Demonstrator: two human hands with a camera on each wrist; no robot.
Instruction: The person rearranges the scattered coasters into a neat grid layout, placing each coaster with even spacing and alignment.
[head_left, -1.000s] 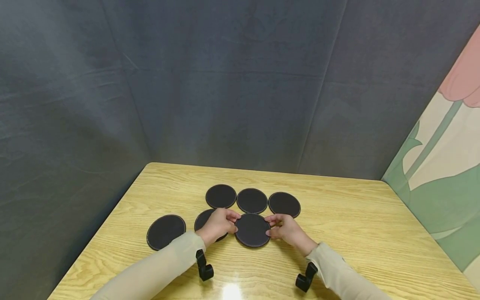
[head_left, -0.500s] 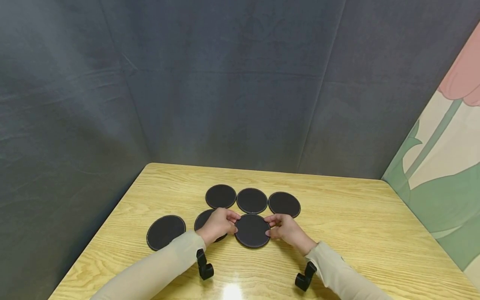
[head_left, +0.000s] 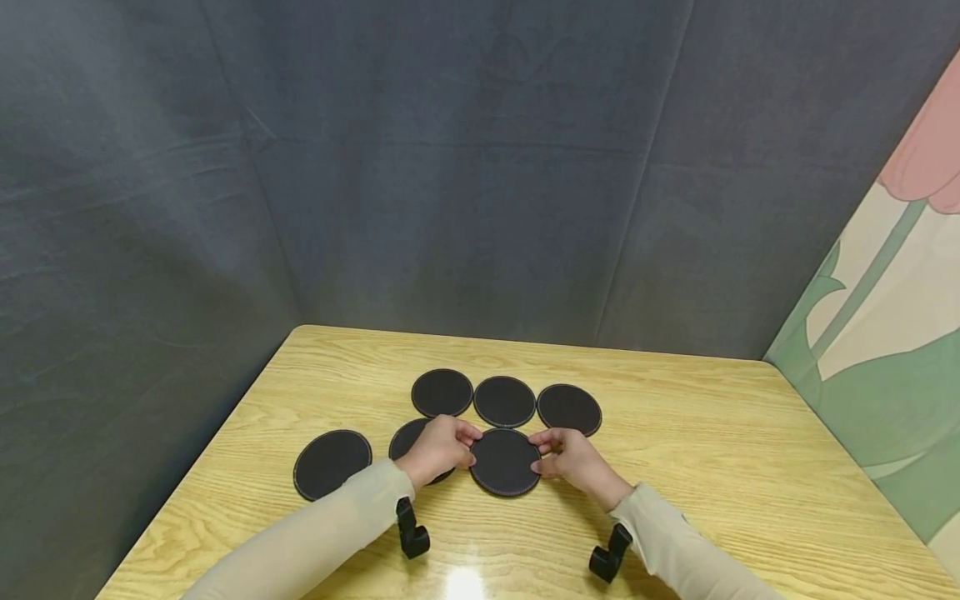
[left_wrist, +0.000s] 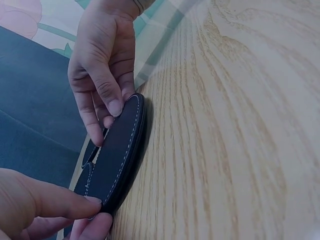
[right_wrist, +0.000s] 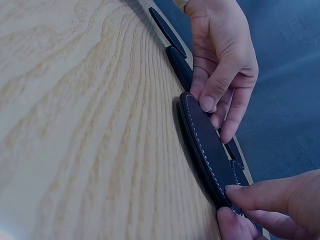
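A round black coaster (head_left: 506, 462) with pale stitching round its rim lies between the two hands near the middle of the wooden table. Its left rim is pinched by the left hand (head_left: 438, 446), thumb nearer the body and fingers farther off. Opposite, the right hand (head_left: 576, 461) pinches the right rim the same way. Both wrist views show the held coaster (left_wrist: 117, 145) low over the wood, its edge thick and dark. Under the left hand, another black coaster (head_left: 402, 440) is partly hidden.
Behind the held coaster, a row of three black coasters (head_left: 504, 401) lies flat, almost edge to edge. Farther left, a single coaster (head_left: 332, 464) lies apart on the table (head_left: 712, 467). A dark curtain (head_left: 450, 183) hangs behind the table, and a flowered cloth (head_left: 900, 367) at the right.
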